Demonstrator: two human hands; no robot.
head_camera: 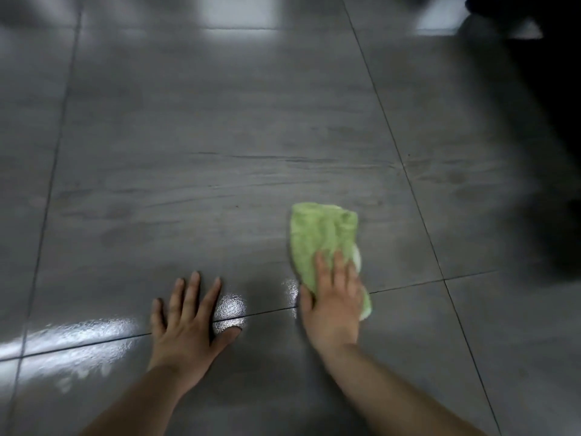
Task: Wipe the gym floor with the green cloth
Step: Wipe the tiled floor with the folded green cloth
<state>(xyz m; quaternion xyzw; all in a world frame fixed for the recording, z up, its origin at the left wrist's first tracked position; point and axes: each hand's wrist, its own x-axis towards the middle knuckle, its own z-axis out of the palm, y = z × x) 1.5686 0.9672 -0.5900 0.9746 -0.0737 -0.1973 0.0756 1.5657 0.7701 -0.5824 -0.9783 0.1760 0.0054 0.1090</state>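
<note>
The green cloth [320,237] lies crumpled on the grey tiled gym floor [220,136], right of centre. My right hand [333,303] presses flat on the cloth's near end, thumb off its left edge and fingers on top. My left hand [188,319] rests palm down on the bare tile to the left, fingers spread, holding nothing. Faint streaks mark the tile beyond the cloth.
Glossy wet patches [94,332] reflect light by my left hand. Dark grout lines [408,184] cross the floor. A dark blurred shape [553,121] fills the upper right corner. Bright reflections [242,17] show at the top.
</note>
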